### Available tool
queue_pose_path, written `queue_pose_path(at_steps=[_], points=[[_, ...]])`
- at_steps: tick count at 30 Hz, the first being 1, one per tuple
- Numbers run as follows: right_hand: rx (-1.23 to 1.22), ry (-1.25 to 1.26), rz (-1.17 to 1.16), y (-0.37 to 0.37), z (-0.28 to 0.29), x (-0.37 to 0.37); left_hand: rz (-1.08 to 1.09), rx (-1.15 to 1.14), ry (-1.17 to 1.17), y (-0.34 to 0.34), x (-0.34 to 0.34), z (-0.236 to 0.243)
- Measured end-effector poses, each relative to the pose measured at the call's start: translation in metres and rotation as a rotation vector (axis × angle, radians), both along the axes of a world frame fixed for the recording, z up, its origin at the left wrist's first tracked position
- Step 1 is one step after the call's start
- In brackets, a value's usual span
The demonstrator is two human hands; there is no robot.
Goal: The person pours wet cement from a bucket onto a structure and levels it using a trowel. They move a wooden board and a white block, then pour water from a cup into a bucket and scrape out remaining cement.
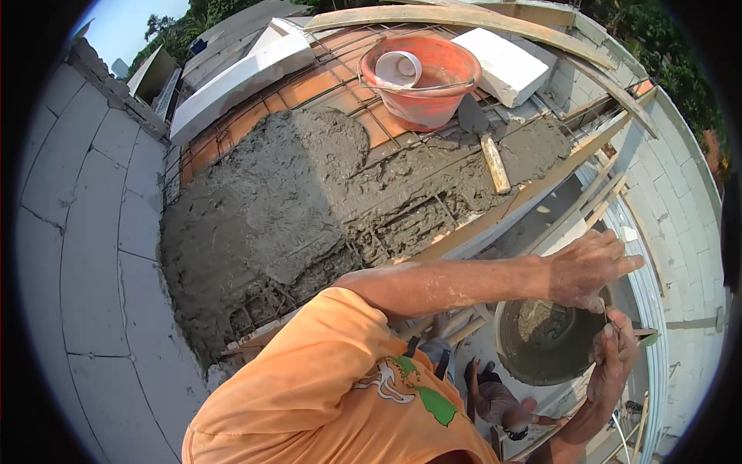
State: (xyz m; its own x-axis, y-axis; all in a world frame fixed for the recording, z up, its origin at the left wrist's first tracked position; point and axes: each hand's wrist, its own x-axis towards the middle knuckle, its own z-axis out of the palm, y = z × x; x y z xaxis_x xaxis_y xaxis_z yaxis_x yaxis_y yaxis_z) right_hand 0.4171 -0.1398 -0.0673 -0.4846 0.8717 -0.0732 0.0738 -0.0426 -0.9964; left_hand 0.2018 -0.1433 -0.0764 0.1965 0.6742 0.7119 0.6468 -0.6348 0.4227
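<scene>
My left hand [589, 267] reaches across to the right, fingers curled in a pinch. Just below it, my right hand [614, 349] is closed too, its fingertips pressed together. A thin wire [604, 305] shows between the fingertips of both hands; whether it is the handle of the bucket, I cannot tell. Beside and beneath the hands is a dark bucket [533, 370] with wet grey concrete [543, 321] in it. Left of my arms, wet concrete [263, 193] covers much of a slab form, with rebar [371, 251] poking out along its near edge.
An orange bucket [421, 104] holding a white pail [398, 69] stands on the rebar mesh. A trowel [495, 164] lies on the concrete. White blocks [502, 66] and wooden planks [464, 17] sit behind. Block walls [89, 232] rise both sides. Another person [502, 402] is below.
</scene>
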Motion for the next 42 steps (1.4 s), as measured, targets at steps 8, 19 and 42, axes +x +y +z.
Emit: queue_pose_path(at_steps=[8,19,42], points=[[-0.197,-0.272,-0.304,0.006,-0.127,0.086,0.217,-0.511,-0.162,-0.125,-0.054,-0.078],[-0.599,-0.215,-0.775,-0.035,-0.388,0.160,0.537,-1.082,-0.679,-0.243,-0.077,-0.142],[-0.961,-0.102,-1.245,0.002,-0.759,0.248,0.622,-1.564,-0.590,-0.219,-0.052,-0.283]])
